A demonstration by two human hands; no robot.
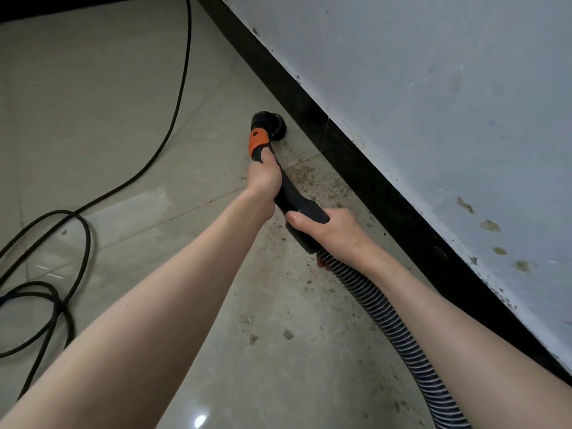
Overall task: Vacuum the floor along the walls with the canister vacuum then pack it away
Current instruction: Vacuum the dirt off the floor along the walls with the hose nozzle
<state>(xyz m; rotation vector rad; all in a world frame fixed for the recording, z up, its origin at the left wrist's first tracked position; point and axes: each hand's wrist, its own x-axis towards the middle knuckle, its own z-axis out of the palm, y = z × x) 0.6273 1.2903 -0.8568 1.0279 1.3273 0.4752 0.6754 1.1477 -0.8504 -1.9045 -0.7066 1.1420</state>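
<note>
A black vacuum handle tube (291, 196) with an orange collar (258, 140) ends in a round black brush nozzle (272, 123) that sits on the tiled floor against the black skirting. My left hand (264, 173) grips the tube just behind the orange collar. My right hand (331, 230) grips the rear cuff where the ribbed grey hose (393, 323) joins. The hose trails back along the wall to the lower right edge. The canister itself is out of view.
A black skirting board (356, 156) runs diagonally below a stained white wall (433, 103). Dirt specks (312, 181) cover the beige tiles (139, 119) near the wall. A black power cable (62, 243) loops across the floor at the left.
</note>
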